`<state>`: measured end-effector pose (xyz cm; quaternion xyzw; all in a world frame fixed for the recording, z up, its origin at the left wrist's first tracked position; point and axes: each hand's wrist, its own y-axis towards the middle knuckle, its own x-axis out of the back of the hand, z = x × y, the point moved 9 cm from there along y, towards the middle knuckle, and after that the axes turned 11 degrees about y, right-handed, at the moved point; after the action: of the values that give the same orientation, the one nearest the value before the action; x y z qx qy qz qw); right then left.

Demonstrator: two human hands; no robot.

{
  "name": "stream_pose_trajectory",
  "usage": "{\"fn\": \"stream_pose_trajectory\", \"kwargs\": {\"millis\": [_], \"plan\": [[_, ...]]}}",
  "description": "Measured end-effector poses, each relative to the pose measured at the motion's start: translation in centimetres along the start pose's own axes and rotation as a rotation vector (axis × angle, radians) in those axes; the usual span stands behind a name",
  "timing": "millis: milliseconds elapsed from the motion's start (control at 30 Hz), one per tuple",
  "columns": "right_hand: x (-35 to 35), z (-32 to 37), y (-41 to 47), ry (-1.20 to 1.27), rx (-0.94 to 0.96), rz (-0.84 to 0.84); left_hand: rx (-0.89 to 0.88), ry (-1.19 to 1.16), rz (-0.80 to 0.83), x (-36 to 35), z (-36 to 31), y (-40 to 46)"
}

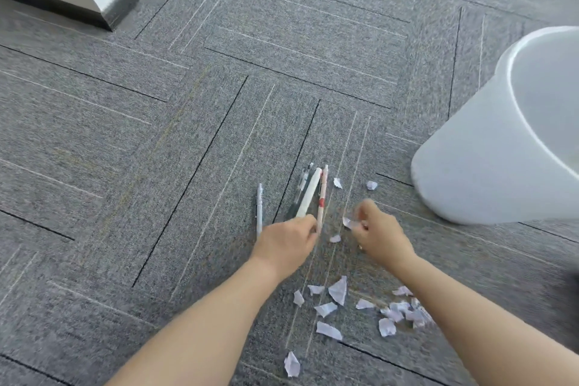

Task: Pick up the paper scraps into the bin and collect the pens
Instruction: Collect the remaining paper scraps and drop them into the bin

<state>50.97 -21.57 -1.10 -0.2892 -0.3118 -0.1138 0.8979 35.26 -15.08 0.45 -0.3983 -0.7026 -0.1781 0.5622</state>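
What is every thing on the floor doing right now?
Bin: upright, looks empty.
Paper scraps: scattered on the carpet.
Lone pen: lying flat, untouched.
Pens: bunched, at the left hand's fingertips.
Left hand: reaching to the pens.
Right hand: pinching a scrap.

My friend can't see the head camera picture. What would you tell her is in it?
Two bare hands reach down to a grey carpet: the left hand closes on pens, the right hand pinches a paper scrap. More torn scraps lie nearer the person, and a white bin stands at the right.
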Motion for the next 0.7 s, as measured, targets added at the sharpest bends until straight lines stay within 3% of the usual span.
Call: {"fn": "stream_pose_trajectory", "kwargs": {"millis": [133, 333, 533, 700], "plan": [[-0.6, -0.5, 0.9, -0.117, 0.022, 0.104, -0.092, 0.175, 0.133, -2.0, -4.4, 1.7], [-2.0, 0.0, 1.9, -0.34, 0.114, 0.201, -0.088, 0.337, 0.187, -3.6, -5.8, 3.5], [1.8, -1.3, 3.6, 0.007, -0.018, -0.031, -0.053, 0.304, 0.122, -2.9, -3.9, 4.7], [4.4, -1.8, 5.9, -0.091, -0.038, -0.135, 0.003, 0.262, 0.062, -0.8, -3.6, 9.3]]}}
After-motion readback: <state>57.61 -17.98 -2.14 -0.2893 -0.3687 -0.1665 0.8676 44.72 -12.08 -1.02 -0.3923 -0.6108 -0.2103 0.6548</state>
